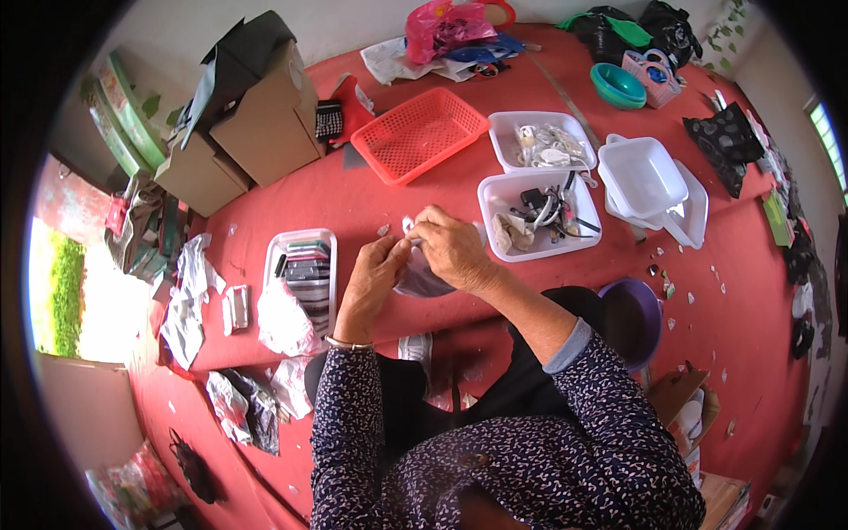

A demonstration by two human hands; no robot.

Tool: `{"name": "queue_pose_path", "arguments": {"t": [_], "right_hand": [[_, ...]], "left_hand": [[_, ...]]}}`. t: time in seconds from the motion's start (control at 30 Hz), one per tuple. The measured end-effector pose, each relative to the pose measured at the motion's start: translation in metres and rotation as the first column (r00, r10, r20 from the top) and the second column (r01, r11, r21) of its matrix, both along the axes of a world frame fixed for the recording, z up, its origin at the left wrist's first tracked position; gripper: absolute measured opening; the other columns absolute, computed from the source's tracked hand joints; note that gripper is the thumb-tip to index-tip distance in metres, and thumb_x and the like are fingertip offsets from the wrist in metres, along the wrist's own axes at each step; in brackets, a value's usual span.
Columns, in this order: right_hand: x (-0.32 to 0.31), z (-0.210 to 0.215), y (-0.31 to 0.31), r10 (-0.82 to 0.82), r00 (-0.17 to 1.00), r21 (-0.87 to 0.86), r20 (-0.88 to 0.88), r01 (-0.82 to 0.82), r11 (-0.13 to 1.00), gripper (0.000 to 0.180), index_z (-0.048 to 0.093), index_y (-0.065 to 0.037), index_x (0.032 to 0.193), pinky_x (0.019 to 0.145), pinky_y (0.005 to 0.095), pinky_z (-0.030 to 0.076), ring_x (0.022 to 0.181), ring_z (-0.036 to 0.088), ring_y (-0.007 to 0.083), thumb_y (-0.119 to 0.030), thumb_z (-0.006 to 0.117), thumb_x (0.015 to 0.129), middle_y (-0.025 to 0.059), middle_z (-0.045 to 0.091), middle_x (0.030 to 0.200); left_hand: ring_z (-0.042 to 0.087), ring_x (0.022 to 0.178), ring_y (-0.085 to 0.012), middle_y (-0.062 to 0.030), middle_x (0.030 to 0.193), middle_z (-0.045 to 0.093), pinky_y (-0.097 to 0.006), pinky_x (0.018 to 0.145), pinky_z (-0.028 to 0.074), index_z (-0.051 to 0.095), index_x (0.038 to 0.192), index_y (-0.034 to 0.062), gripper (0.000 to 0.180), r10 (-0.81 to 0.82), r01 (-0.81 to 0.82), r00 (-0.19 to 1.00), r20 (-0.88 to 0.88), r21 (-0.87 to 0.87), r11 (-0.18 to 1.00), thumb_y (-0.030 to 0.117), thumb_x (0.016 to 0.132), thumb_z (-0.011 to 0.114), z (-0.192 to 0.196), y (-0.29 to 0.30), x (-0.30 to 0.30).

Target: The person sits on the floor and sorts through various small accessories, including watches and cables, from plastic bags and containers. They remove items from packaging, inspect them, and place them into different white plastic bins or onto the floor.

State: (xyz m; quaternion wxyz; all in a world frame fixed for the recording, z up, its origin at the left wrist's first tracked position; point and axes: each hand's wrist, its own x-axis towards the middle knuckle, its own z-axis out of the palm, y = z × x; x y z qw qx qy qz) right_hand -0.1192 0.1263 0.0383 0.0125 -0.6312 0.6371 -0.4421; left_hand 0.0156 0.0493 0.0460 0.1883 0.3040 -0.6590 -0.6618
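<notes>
Both hands meet above the near edge of the red table [353, 208]. The left hand [378, 265] and right hand [449, 247] have fingertips pressed together on a small pale item [409, 227], pinched between them at the top of the grasp; what it is cannot be made out at this size. Beneath the hands hangs a thin clear plastic bag [420, 281], greyish and crumpled, apparently held by the lower fingers of the right hand, though the hand hides the contact. The bag sits over the table edge, directly in front of the person's body.

Left wrist carries a thin metal bangle [346, 343]. Both sleeves are dark blue with a small pale print.

Just left of the hands lies a white rectangular tray [274, 256] holding dark flat items stacked in a row. A crumpled clear bag [283, 320] rests against its near end. Just right of the hands stands a white tub [495, 190] filled with cables and dark adapters. Behind it is a second white tub [503, 132] with pale cables. A red mesh basket [420, 132] stands beyond the hands, well apart. Two empty-looking white containers [649, 177] are stacked at the right. A purple bowl [632, 318] sits below the table edge at the right. Cardboard boxes [256, 124] occupy the far left corner.
</notes>
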Motion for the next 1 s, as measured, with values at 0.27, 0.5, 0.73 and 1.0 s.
{"name": "queue_pose_path", "arguments": {"t": [0.27,0.5,0.73,1.0], "right_hand": [[-0.006,-0.003,-0.001,0.183,0.753,0.006,0.632,-0.241,0.971,0.015,0.057,0.0,0.082,0.057,0.0276,0.046,0.066,0.059,0.0163,0.001,0.051,0.069,0.0077,0.059,0.07],[-0.024,0.007,0.003,-0.001,0.081,0.046,0.997,-0.544,0.838,0.018,0.058,0.0,0.091,0.051,0.0149,0.043,0.057,0.057,0.0085,-0.001,0.054,0.074,0.0037,0.059,0.07],[-0.019,0.002,-0.001,0.065,-0.041,-0.077,0.997,-0.603,0.794,0.028,0.056,0.004,0.094,0.051,0.0157,0.042,0.07,0.06,0.0126,0.007,0.047,0.067,0.0106,0.06,0.085],[-0.015,-0.002,-0.003,0.115,0.021,-0.086,0.993,-0.532,0.843,0.019,0.059,0.002,0.086,0.063,0.0221,0.048,0.067,0.058,0.0115,0.006,0.058,0.067,0.0062,0.06,0.076]], "left_hand": [[0.04,0.054,-0.0068,0.0012,0.06,0.048,-0.023,0.048,0.034,0.051,0.071,-0.0014,0.019,-0.04,0.056,0.997,0.064,-0.274,0.96,0.013,0.082,0.053,0.005,0.001,0.002],[0.051,0.05,-0.0202,-0.0134,0.055,0.051,-0.031,0.048,0.039,0.057,0.075,-0.0035,0.017,0.026,0.049,0.992,0.121,-0.576,0.816,0.013,0.08,0.053,0.001,0.001,-0.002],[0.039,0.052,-0.0076,0.0001,0.056,0.044,-0.024,0.046,0.032,0.052,0.071,-0.0028,0.023,0.02,-0.016,1.0,0.02,-0.186,0.982,0.016,0.085,0.05,-0.016,-0.003,0.003],[0.039,0.052,-0.0078,-0.0018,0.056,0.045,-0.024,0.046,0.031,0.05,0.07,-0.004,0.02,0.058,-0.044,0.997,0.059,-0.216,0.976,0.01,0.083,0.047,-0.006,0.0,-0.004]]}}
